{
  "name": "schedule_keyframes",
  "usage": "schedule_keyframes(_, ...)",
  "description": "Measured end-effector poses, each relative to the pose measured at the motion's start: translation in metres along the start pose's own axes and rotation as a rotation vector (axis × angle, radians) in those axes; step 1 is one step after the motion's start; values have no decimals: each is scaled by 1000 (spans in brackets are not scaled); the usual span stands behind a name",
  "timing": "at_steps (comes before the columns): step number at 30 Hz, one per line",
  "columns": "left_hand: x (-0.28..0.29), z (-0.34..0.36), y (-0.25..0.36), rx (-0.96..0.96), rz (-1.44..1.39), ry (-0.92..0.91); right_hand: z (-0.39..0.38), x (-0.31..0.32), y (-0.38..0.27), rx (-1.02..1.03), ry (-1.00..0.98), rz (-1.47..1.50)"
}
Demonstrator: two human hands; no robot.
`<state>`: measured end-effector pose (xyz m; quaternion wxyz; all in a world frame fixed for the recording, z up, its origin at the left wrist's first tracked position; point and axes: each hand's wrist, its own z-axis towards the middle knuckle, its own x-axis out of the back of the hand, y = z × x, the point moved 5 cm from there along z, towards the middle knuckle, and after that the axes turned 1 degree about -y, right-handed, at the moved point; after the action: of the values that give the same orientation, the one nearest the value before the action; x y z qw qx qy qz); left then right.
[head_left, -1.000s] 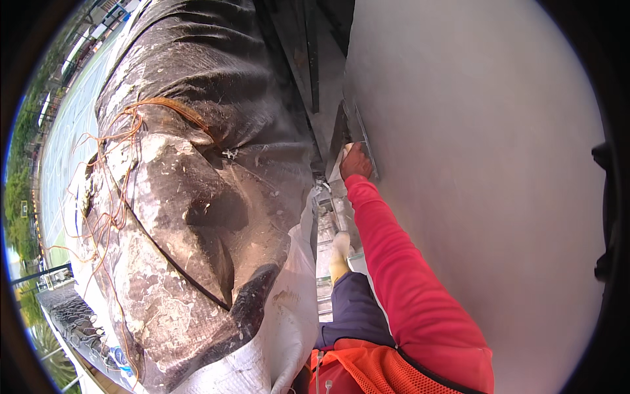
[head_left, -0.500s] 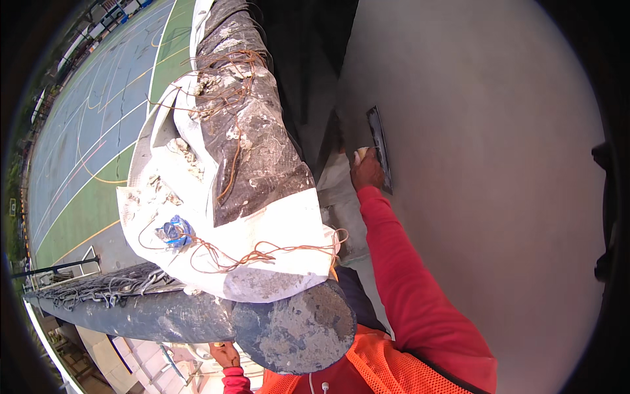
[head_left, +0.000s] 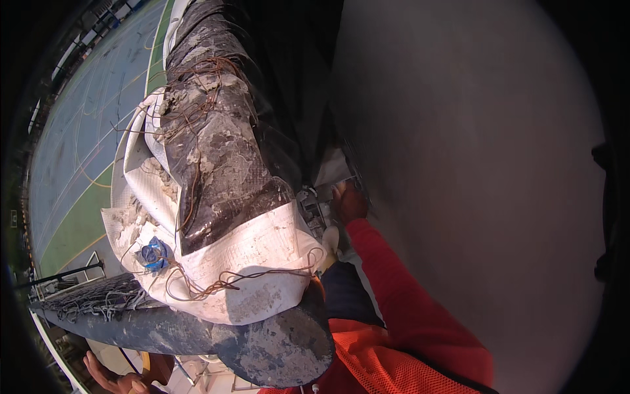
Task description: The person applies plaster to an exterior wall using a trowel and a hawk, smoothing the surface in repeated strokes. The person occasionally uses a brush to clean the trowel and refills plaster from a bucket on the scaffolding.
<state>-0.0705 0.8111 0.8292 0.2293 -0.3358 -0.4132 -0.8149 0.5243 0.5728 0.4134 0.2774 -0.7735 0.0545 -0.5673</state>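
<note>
My right hand [head_left: 351,203], in a red sleeve, is closed around the handle of a plastering trowel [head_left: 355,165]. The trowel's thin dark blade is seen nearly edge-on beside the grey wall [head_left: 472,184], partly lost in shadow. At the lower left my left hand [head_left: 113,375] has its fingers stretched out, below the dark horizontal pole. A yellowish-brown curved thing [head_left: 146,362] shows beside it; whether the hand touches it I cannot tell. The pole hides part of that arm.
A thick plaster-spattered pole [head_left: 226,144] runs ahead, joining a horizontal pole [head_left: 164,328] with netting [head_left: 98,295]. White sacking [head_left: 243,249], rusty wire [head_left: 223,284] and a crumpled blue thing [head_left: 154,255] lie over it. A sports court [head_left: 98,125] lies far below on the left.
My right hand and the trowel have moved down the wall, toward me. My left hand has shifted left and its fingers now spread. The view has turned slightly, and the wall looks darker.
</note>
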Motion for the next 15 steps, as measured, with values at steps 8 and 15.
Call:
schedule_keyframes(8,-37,60,21,23,31,-236,122,-63,-1,-69,-52,-7)
schedule_keyframes(15,-37,60,14,89,61,-297,168,-85,12,-237,-48,-66)
